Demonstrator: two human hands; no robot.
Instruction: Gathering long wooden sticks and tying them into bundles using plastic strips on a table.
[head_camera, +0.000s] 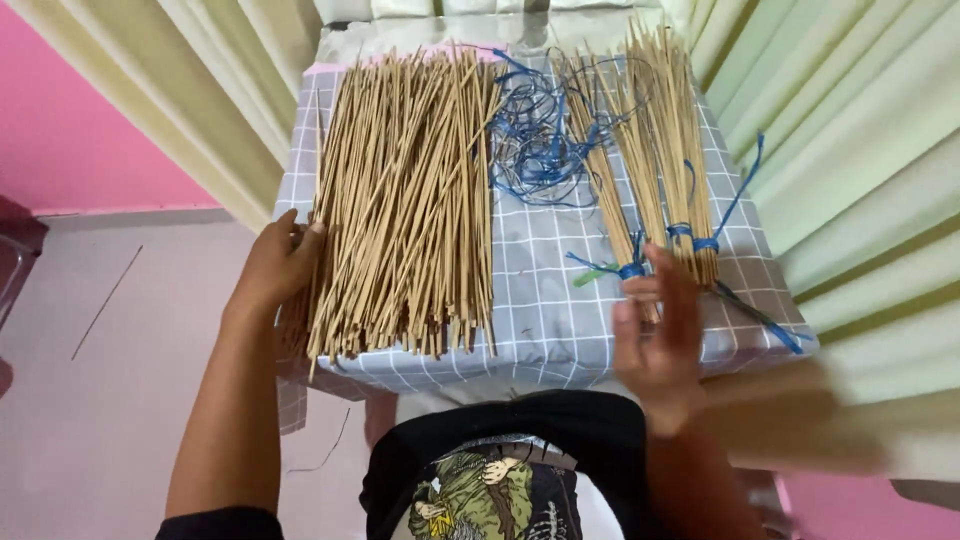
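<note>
Resting against the left edge of the loose sticks (405, 200), the left hand (278, 265) is open, its fingers touching them without gripping. The sticks lie spread on the checked cloth (545, 300). Right of them is a tangle of blue string (540, 140). Further right lie two tied bundles (650, 150). The right hand (660, 335) is open, blurred, just before the bundles' tied ends.

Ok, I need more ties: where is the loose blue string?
In the head view, the loose blue string lies at the table's far middle, between the big pile of sticks and the tied bundles.
</note>
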